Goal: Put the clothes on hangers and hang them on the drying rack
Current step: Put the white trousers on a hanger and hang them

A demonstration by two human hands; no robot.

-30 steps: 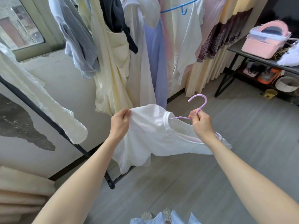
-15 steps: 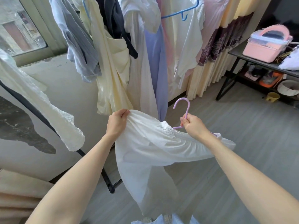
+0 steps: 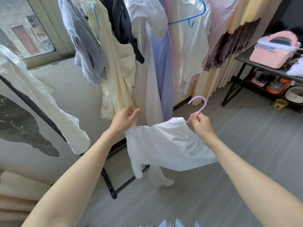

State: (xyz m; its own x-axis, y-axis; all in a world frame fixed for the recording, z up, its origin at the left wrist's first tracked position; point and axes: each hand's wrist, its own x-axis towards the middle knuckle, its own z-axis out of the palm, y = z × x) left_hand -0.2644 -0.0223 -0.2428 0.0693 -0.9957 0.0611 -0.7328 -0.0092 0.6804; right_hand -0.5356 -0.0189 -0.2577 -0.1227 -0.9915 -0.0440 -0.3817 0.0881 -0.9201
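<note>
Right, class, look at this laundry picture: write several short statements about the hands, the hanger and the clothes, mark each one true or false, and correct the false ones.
1. The right hand grips the pink hanger just below its hook. True.
2. The left hand grips the white garment. False: it is open and holds nothing.
3. The white garment hangs from the pink hanger. True.
4. The blue hanger lies on the floor. False: it hangs up among the clothes.
5. The pink box sits on the table at right. True.

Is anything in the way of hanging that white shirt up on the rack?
Nothing solid. The white shirt on the pink hanger sits below clothes already hanging, which crowd the space above; the rail itself is out of view.
</note>
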